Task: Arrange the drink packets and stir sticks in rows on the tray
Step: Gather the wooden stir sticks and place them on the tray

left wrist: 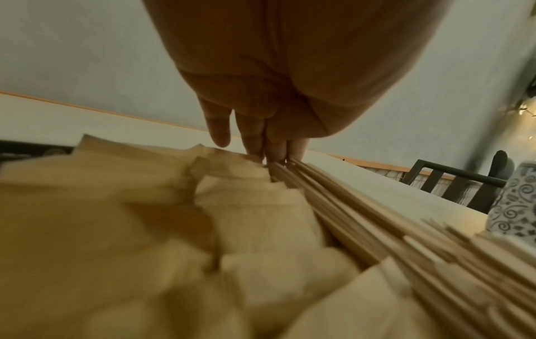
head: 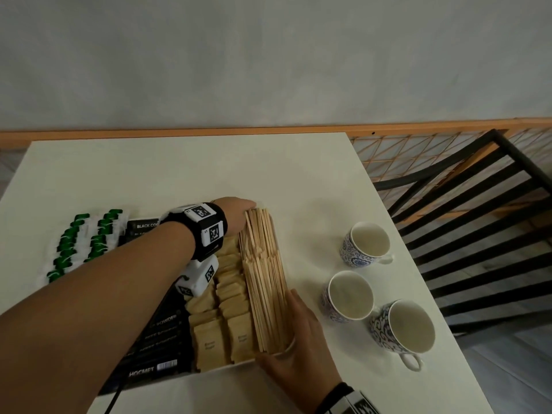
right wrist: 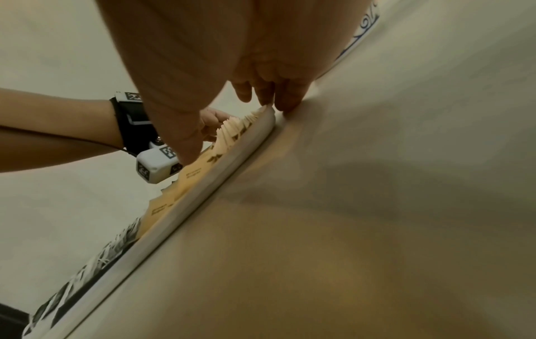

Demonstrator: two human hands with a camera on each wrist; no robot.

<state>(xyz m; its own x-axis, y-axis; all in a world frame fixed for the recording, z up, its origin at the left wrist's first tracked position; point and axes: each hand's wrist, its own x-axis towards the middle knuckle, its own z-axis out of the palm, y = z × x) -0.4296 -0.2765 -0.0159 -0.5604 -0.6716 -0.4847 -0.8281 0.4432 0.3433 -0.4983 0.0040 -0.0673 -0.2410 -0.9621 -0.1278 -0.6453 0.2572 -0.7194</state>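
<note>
Bare white table [head: 179, 174] lies beyond the shallow white tray [right wrist: 203, 190]. Thin wooden stir sticks [head: 265, 279] along its right edge are squared between straight-fingered left hand [head: 236, 216] and right hand [head: 298, 333], seemingly touching the rim.

L grip [head: 239, 215] & R grip [head: 294, 343]: fingers straight, pressing.
</note>
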